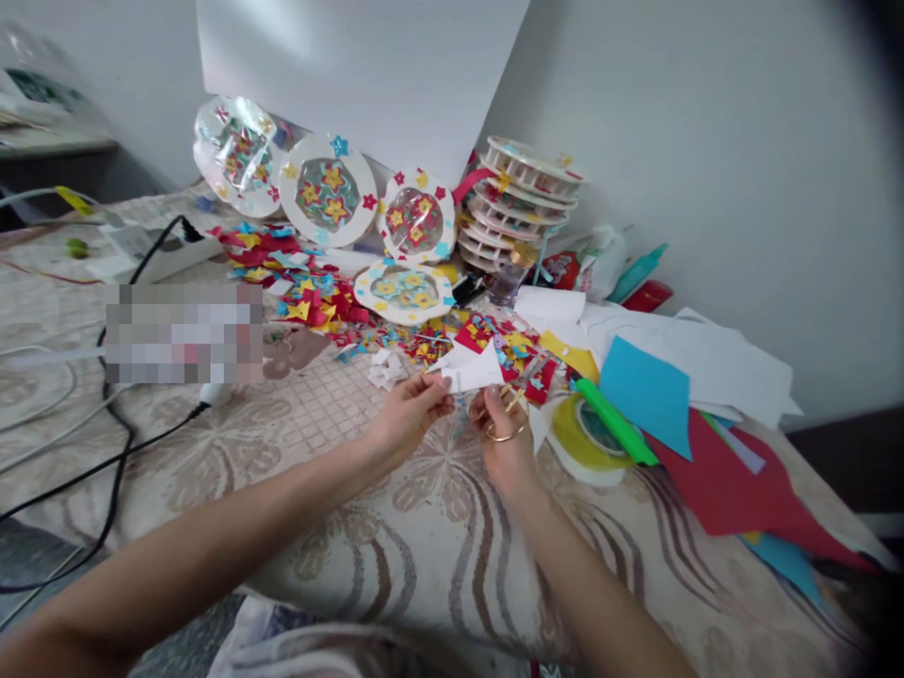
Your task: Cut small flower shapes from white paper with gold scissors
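Observation:
My left hand (413,414) pinches a small piece of white paper (472,374) by its left end, between thumb and fingers. On the other side, my right hand (507,452) is closed around gold-handled scissors (514,433); its thumb lies at the paper's lower right edge. The scissor blades are hard to make out. Just beyond the left hand sits a little heap of white paper scraps (385,368). Behind the paper spread red, yellow and blue paper scraps (519,344).
Round white ornaments with paper stars (329,193) lean against a white board (367,66), beside a stack of similar ones (519,202). Yellow tape (575,428), a green stick (616,422) and coloured sheets (727,471) lie right. Black cables (117,424) cross the left side.

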### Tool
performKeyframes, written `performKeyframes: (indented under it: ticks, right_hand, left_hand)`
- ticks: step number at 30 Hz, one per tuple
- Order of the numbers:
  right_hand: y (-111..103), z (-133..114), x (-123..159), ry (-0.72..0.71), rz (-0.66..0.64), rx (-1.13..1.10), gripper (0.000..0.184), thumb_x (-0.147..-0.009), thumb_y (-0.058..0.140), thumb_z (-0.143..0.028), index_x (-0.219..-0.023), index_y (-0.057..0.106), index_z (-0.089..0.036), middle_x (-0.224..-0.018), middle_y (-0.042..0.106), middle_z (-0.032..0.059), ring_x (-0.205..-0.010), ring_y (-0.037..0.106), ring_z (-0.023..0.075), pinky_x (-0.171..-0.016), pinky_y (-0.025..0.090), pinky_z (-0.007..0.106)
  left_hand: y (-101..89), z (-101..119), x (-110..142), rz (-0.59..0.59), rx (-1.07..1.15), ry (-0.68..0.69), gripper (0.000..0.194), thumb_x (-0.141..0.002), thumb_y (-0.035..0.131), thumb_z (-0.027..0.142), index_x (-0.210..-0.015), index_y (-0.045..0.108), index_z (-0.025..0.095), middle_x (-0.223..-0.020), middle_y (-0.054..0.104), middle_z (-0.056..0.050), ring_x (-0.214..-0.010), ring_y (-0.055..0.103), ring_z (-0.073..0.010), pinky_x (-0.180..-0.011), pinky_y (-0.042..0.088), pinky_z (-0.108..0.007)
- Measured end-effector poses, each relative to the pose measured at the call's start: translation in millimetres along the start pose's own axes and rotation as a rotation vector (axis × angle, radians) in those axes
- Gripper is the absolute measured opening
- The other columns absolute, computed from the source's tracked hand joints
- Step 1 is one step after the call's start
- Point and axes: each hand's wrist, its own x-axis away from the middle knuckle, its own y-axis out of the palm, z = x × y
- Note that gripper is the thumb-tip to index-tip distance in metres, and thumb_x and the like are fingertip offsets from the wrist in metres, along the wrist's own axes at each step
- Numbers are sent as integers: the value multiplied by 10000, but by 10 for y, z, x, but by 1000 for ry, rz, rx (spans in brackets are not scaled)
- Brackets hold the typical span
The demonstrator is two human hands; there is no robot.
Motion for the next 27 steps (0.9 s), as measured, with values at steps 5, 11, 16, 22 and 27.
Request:
performKeyframes:
  ticks: [5, 11, 16, 22, 27]
  right_hand:
    - [149, 86, 50, 73, 5, -176, 221, -734, 693, -373, -720, 563, -194, -611, 576, -42, -526, 503, 107, -540, 396, 253]
    - [157, 86, 46, 40, 65, -156, 208, -726, 689, -333, -679, 546, -189, -605, 568, -45, -542, 504, 109, -552, 407, 256]
    - [174, 72, 58, 16, 76, -110, 163, -727, 675, -323, -729, 582, -188, -663, 615, -27, -578, 541, 121, -579, 429, 266]
    - [180, 63, 65, -5, 80, -102, 152, -726, 678, -315, -770, 606, -189, -742, 659, -9, -626, 580, 128, -589, 438, 263]
    - [182, 81, 61, -8, 47, -129, 155, -723, 702, -306, -798, 631, -190, -714, 652, -16, -591, 568, 118, -568, 443, 252]
  left_hand:
    - [23, -58, 33, -34, 2, -3, 300, -602, 817, 321, -682, 604, 126, -602, 595, 8, -592, 550, -85, -632, 447, -212]
    - [7, -97, 30, -18, 20, -13, 283, -599, 821, 295, -685, 616, 119, -608, 599, 3, -600, 545, -83, -638, 440, -210]
    - [9, -107, 34, -8, 20, -8, 283, -595, 824, 286, -703, 623, 117, -624, 605, 0, -609, 547, -86, -652, 445, -218]
    - [10, -119, 31, -5, 20, 2, 268, -616, 812, 285, -705, 627, 114, -630, 600, -4, -612, 543, -86, -657, 442, -223]
    - [21, -104, 39, -9, 27, 7, 240, -639, 799, 275, -700, 630, 116, -640, 603, -8, -616, 543, -88, -648, 440, -222]
